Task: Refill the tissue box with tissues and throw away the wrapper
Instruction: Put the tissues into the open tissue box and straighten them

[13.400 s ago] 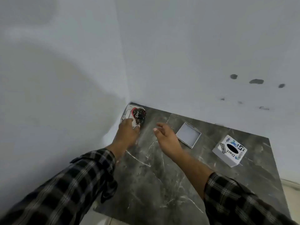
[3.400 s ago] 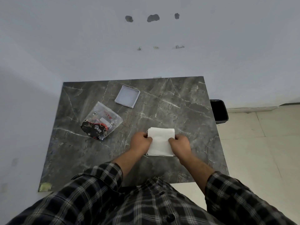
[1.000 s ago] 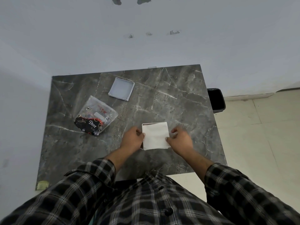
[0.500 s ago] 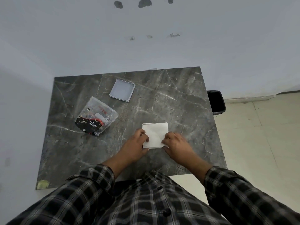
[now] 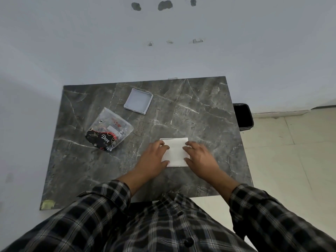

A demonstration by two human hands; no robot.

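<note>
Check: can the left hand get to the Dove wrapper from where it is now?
Probably yes. The left hand is pressing the tissues; the wrapper lies open on its left, with only bare table between.

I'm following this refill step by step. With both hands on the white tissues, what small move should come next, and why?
Probably press the tissues fully down into the box. The left hand and right hand flank the stack, whose top is still showing. The lid lies apart and the wrapper is still on the table.
</note>
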